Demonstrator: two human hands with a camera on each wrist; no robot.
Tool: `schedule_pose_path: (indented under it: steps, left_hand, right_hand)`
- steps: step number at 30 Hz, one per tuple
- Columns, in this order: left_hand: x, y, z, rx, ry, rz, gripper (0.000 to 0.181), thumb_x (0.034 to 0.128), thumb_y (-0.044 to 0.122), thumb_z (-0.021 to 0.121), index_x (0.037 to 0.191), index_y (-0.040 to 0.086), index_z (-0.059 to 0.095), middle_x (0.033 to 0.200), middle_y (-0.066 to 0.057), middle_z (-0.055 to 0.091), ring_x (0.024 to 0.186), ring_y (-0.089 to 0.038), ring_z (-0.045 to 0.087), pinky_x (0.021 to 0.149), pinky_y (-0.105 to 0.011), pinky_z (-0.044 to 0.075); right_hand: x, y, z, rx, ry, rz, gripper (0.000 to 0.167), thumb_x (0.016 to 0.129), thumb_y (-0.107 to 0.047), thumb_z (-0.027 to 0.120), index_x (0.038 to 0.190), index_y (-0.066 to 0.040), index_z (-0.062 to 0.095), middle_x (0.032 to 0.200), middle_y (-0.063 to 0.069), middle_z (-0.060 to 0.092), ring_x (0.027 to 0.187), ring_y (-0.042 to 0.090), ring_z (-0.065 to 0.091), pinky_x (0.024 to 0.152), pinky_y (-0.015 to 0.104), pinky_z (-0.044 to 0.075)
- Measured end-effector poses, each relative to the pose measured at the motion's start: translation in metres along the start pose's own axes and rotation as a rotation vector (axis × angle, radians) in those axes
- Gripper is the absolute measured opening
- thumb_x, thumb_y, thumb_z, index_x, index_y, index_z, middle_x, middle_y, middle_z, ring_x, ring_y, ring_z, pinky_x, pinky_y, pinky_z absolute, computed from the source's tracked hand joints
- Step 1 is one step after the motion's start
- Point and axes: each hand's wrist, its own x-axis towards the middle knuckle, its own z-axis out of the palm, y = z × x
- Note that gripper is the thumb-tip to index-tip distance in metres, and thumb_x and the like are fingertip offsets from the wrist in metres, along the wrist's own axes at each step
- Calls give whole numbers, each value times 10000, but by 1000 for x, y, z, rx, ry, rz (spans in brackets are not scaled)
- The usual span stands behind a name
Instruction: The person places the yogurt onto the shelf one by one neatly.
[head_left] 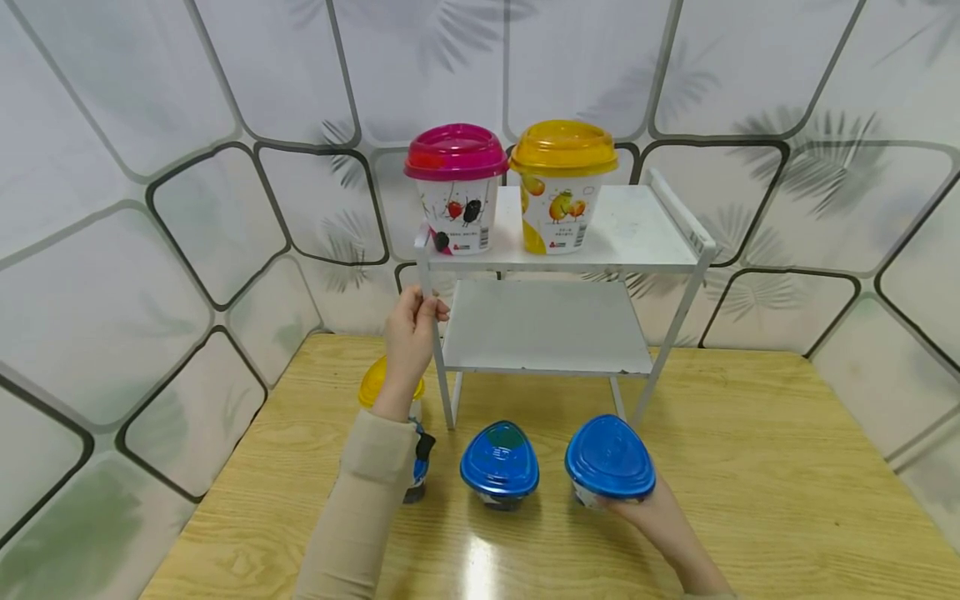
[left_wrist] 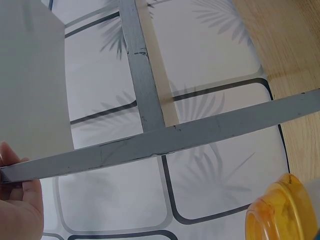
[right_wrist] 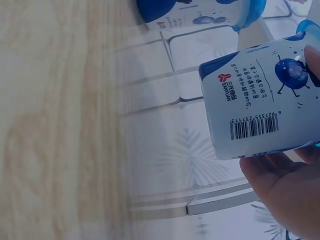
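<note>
White rack (head_left: 547, 325) holds two cups (head_left: 468, 204), right hand (right_wrist: 290, 195) one cup (right_wrist: 257, 102).

I'm indoors, can't tell home or shop: leafy walls (head_left: 585, 58) left, right and far around my counter (head_left: 787, 483).

The held cup (right_wrist: 255, 105) has a glossy plastic lid (head_left: 611, 457).

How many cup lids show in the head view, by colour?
Pink lid: 1
Yellow lids: 2
Blue lids: 2
Total: 5
Not counted: a half-hidden blue-and-black shape beside the left sleeve; can't tell what it is.
</note>
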Motion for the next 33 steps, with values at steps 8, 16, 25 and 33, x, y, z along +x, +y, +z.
schedule_pose_path:
  steps: [8, 16, 25, 33]
  left_hand:
    - [0, 1, 0, 6, -3, -5, 128, 904, -61, 407, 871, -173, 459, 740, -285, 552, 664, -358, 532, 655, -370, 496]
    - [0, 2, 0, -1, -6, -9, 137, 904, -62, 406, 887, -190, 454, 747, -290, 550, 669, -374, 531, 641, -198, 480]
    - [0, 2, 0, 9, -1, -4, 117, 904, -65, 404, 874, -165, 460, 743, -287, 555, 664, -353, 534, 657, -373, 497]
    - [0, 3, 0, 13, 1, -4, 127, 905, -62, 405, 864, -167, 461, 741, -283, 557, 664, -352, 534, 641, -247, 490]
  right_hand:
    - [-1, -5, -2, -22, 20, -33, 848, 715, -74, 717, 1360, 41, 178, 1327, 292, 295, 1190, 439, 306, 925, 549, 314]
    - [-2, -10, -4, -9, 22, -60, 827, 727, -73, 708, 1355, 38, 182, 1324, 294, 296, 1190, 446, 301, 916, 563, 314]
    - [-2, -15, -10, -17, 29, -136, 769, 739, -39, 692, 1338, 36, 216, 1288, 289, 345, 1156, 444, 346, 886, 563, 348]
    - [-3, -21, -14, -16, 35, -135, 777, 744, -35, 683, 1343, 49, 197, 1293, 300, 325, 1160, 446, 333, 890, 567, 341]
